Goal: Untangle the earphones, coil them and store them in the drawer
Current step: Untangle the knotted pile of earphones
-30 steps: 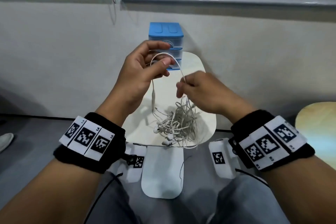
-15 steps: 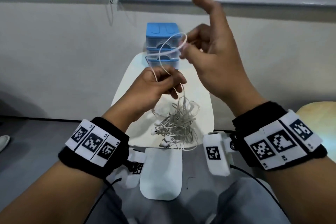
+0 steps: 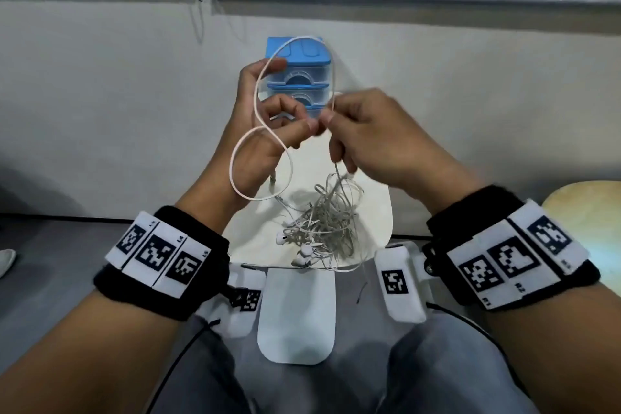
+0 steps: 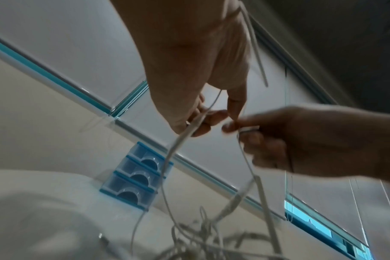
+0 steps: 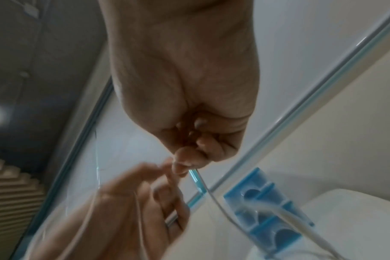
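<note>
The left hand [image 3: 265,141] pinches the white cord between thumb and forefinger, with two loops standing around it. The right hand [image 3: 376,138], fingertips almost touching the left's, pinches the same cord. Below them the earphones [image 3: 322,225] hang into a tangled heap on the white table [image 3: 376,212]. Behind, against the wall, stands the blue drawer unit [image 3: 299,77], its drawers closed; their contents cannot be told.

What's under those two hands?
Under the left hand and right hand a tangled pile of white earphones lies on the white table. The hands and the pile hide parts of the tabletop.
</note>
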Tool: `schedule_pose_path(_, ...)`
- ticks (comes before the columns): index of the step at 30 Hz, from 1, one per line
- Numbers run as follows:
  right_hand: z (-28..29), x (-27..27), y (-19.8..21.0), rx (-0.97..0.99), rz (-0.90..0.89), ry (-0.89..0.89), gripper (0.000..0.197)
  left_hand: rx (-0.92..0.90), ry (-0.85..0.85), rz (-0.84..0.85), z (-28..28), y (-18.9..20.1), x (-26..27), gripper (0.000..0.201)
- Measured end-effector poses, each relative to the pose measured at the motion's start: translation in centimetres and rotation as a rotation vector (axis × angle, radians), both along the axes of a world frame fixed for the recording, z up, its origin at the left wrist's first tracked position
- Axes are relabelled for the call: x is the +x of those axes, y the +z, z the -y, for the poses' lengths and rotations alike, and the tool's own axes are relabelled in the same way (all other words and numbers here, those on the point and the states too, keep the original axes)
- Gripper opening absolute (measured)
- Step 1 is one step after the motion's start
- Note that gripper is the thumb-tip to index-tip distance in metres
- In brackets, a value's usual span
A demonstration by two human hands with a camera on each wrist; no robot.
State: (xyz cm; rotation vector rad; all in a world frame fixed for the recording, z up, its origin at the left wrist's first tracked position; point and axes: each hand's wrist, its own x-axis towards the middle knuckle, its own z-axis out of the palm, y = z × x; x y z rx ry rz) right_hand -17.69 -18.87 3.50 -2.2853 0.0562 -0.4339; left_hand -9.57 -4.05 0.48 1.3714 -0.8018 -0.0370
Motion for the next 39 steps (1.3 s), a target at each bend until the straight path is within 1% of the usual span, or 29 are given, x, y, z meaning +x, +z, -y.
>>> schedule_pose_path(1,-0.2,0.0,0.8,0.054,0.096,0.011,0.028,0.013,0.018,-0.028,0.0,-0.3,-0.1,0.068)
schedule_pose_path(2,-0.4,0.1,1.6,0.076,0.194,0.030,0.029,0.042,0.015,-0.055,-0.1,-0.5,-0.3,0.066)
schedule_pose_path(3,-0.7,0.1,2.3,0.078,0.287,0.048,0.028,0.096,-0.009,-0.076,-0.1,-0.5,-0.6,0.059)
schedule_pose_path(5,-1.4,0.3,3.3,0.072,0.433,0.084,0.027,0.247,-0.101,-0.056,-0.1,-0.3,-1.2,0.032)
schedule_pose_path(7,-2.1,0.3,3.7,0.035,0.539,0.115,0.026,0.329,-0.180,-0.040,0.0,-0.2,-1.7,0.007)
schedule_pose_path(8,-2.3,0.2,3.9,0.002,0.583,0.119,0.025,0.351,-0.196,-0.048,0.1,-0.1,-1.9,0.003)
schedule_pose_path(9,-2.3,0.0,4.0,-0.040,0.617,0.108,0.025,0.372,-0.200,-0.059,0.1,-0.2,-2.0,0.011)
schedule_pose_path(10,-2.2,-0.2,4.2,-0.083,0.641,0.080,0.024,0.387,-0.213,-0.078,0.2,-0.3,-1.9,0.014)
schedule_pose_path(13,-1.5,-0.9,4.9,-0.170,0.755,-0.024,0.025,0.424,-0.228,-0.123,0.0,-0.5,-1.5,0.006)
schedule_pose_path(16,-0.8,-1.0,5.5,-0.228,0.903,-0.100,0.026,0.373,-0.170,-0.156,-0.1,-0.7,-0.7,0.013)
schedule_pose_path(19,0.0,-1.1,5.4,-0.319,0.991,-0.196,0.023,0.327,-0.107,-0.111,-0.4,-0.5,-0.4,0.016)
schedule_pose_path(20,0.2,-1.1,5.2,-0.339,0.974,-0.221,0.022,0.303,-0.085,-0.085,-0.5,-0.4,-0.3,0.017)
schedule_pose_path(22,0.6,-1.1,4.3,-0.337,0.845,-0.243,0.025,0.247,-0.045,-0.051,-0.9,0.1,-0.3,0.016)
schedule_pose_path(24,0.8,-1.2,3.1,-0.300,0.656,-0.198,0.039,0.211,-0.029,-0.007,-1.1,0.8,-0.4,0.012)
schedule_pose_path(26,0.9,-1.2,2.0,-0.231,0.440,-0.077,0.058,0.239,-0.103,0.055,-1.4,1.6,-0.7,0.007)
schedule_pose_path(28,0.8,-1.4,1.0,-0.088,0.253,0.087,0.068,0.330,-0.241,0.107,-1.6,2.4,-1.2,0.003)
schedule_pose_path(30,0.8,-1.4,0.1,0.119,0.165,0.252,0.063,0.424,-0.335,0.154,-1.8,2.8,-1.8,0.004)
schedule_pose_path(32,1.0,-1.5,-0.5,0.334,0.129,0.359,0.054,0.434,-0.373,0.144,-1.8,3.0,-2.0,0.005)
schedule_pose_path(33,1.0,-1.5,-0.5,0.427,0.119,0.376,0.050,0.417,-0.374,0.115,-1.8,3.0,-1.9,0.005)
schedule_pose_path(34,0.9,-1.5,-0.5,0.519,0.107,0.380,0.047,0.402,-0.363,0.093,-1.7,2.9,-1.7,0.005)
schedule_pose_path(36,0.8,-1.4,-0.3,0.676,0.078,0.334,0.035,0.411,-0.317,0.094,-1.3,2.7,-1.4,0.007)
schedule_pose_path(37,0.8,-1.3,-0.3,0.702,0.087,0.292,0.026,0.433,-0.302,0.109,-1.1,2.5,-1.4,0.006)
schedule_pose_path(38,0.7,-1.2,-0.3,0.680,0.114,0.249,0.019,0.460,-0.303,0.118,-0.9,2.4,-1.4,0.004)
schedule_pose_path(39,0.8,-1.1,-0.5,0.620,0.155,0.195,0.018,0.487,-0.317,0.120,-0.9,2.2,-1.5,0.004)
